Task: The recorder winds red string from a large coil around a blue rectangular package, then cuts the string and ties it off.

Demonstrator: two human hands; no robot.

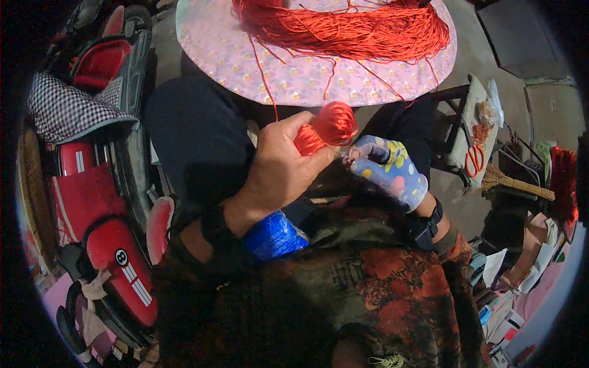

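Note:
My bare left hand (279, 165) is closed around a bundle of shiny red cord (336, 124), whose rounded, looped end sticks up past the thumb. Close by on the right, my right hand (389, 170) wears a blue glove with coloured spots. Its fingertips are pinched together beside the bundle, and whatever is between them is too small to make out. Beyond both hands, a large hank of red cord (350, 30) lies across a round table (215, 58) with a pink patterned cover. Several loose strands hang toward the near edge. A blue plastic-wrapped roll (276, 236) sits by my left wrist.
To the right, orange-handled scissors (474, 161) rest on a small stool (457, 147) with red scraps and a plastic bag. A straw broom (518, 184) lies beyond it. A red ride-on vehicle (119, 267) stands at the left, with a checked cloth (70, 104) above it.

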